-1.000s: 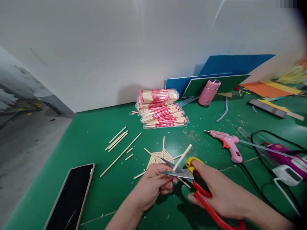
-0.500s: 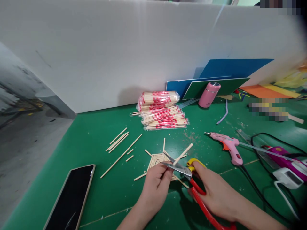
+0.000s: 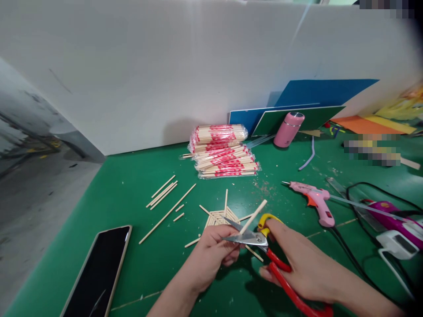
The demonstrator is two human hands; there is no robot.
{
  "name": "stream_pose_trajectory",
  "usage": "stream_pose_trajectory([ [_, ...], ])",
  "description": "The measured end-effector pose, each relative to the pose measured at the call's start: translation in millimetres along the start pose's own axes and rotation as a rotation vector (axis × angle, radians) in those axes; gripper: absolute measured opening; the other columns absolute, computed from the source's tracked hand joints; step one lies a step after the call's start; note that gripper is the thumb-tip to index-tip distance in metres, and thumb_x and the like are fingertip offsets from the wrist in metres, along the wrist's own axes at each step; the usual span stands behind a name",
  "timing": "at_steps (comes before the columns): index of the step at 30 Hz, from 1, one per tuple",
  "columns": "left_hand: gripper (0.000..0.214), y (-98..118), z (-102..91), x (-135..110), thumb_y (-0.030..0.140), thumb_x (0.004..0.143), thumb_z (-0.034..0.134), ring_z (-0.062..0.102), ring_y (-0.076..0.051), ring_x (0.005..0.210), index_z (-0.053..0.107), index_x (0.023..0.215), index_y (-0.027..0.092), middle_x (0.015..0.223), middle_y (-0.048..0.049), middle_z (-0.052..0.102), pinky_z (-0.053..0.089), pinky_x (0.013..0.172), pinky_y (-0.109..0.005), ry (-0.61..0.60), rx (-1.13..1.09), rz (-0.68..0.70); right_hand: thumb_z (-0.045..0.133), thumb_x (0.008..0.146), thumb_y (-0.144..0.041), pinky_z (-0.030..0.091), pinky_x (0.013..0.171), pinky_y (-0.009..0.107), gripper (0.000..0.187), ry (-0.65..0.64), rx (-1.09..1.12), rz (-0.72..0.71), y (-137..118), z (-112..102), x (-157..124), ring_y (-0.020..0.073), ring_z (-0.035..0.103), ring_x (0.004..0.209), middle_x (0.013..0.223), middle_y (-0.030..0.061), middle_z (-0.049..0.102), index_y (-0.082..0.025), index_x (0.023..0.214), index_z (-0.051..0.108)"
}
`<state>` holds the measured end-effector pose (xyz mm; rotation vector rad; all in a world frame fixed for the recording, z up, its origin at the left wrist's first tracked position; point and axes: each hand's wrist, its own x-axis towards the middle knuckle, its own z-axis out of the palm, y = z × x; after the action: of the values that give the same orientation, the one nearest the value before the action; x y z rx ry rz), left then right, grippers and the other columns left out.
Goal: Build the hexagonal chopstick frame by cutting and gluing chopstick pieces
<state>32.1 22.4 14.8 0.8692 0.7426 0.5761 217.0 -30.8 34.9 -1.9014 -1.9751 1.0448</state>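
My right hand grips scissors with red and yellow handles, their blades parted and pointing left. Between the blades a wooden stick rises at a slant to the upper right. My left hand is closed on the stick's lower end, which its fingers hide. Just behind lies a web-like frame of glued sticks, partly covered by my left hand and the blades. To the left, several cut sticks, one longer stick and two short pieces rest on the green table.
Plastic-wrapped stick bundles lie at the back beside a pink bottle. A pink glue gun with its cable sits right. A phone lies front left. A white board stands behind.
The scissors and my right hand have shifted slightly right and down. My left hand has turned a little, still holding the stick between the blades.
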Motion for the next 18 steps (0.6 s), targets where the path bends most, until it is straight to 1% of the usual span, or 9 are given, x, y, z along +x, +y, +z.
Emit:
stream_pose_trajectory([
  [5,0.025,-1.2,-2.7,1.0,0.034,0.062,0.065,0.026,-0.003,0.037,0.054,0.055,0.012,0.039,0.0071,0.033,0.01,0.041,-0.021,-0.048,-0.1,-0.073,0.058,0.067,-0.04,0.035,0.056,0.024,0.031,-0.036,0.042,-0.002,-2.4,-1.9,-2.2,0.0152,0.049,0.068,0.082,0.0007,0.056,-0.022,0.084,0.038],
  [8,0.028,-1.8,-6.0,1.0,0.038,0.061,0.066,0.026,-0.003,0.036,0.055,0.056,0.012,0.037,0.0075,0.032,0.01,0.041,-0.022,-0.07,-0.12,-0.088,0.053,0.071,-0.032,0.035,0.056,0.024,0.02,-0.065,0.067,-0.015,-4.6,-2.5,-2.5,0.0142,0.049,0.065,0.078,0.0001,0.056,-0.022,0.082,0.04],
  [10,0.029,-1.4,-7.2,1.0,0.038,0.061,0.066,0.026,-0.003,0.036,0.055,0.057,0.012,0.037,0.0076,0.032,0.01,0.041,-0.022,-0.077,-0.12,-0.087,0.051,0.071,-0.025,0.034,0.056,0.024,0.015,-0.051,0.051,-0.033,-5.3,-2.2,-1.7,0.0138,0.049,0.065,0.078,0.0001,0.056,-0.022,0.081,0.04],
  [12,0.029,-0.9,-7.5,1.2,0.038,0.062,0.066,0.025,-0.003,0.036,0.055,0.058,0.012,0.037,0.0077,0.032,0.01,0.041,-0.022,-0.083,-0.116,-0.079,0.05,0.069,-0.021,0.034,0.056,0.024,0.014,-0.037,0.029,-0.041,-5.2,-1.3,-0.7,0.0135,0.047,0.064,0.077,-0.0002,0.056,-0.022,0.08,0.04],
  [18,0.026,-3.6,-8.2,3.0,0.037,0.066,0.063,0.025,-0.003,0.038,0.056,0.063,0.012,0.041,0.007,0.036,0.014,0.042,-0.022,-0.078,-0.057,-0.03,0.048,0.067,-0.017,0.033,0.052,0.022,0.014,-0.044,0.062,-0.025,-3.1,3.5,0.4,0.0122,0.045,0.059,0.072,-0.0005,0.055,-0.021,0.076,0.039],
])
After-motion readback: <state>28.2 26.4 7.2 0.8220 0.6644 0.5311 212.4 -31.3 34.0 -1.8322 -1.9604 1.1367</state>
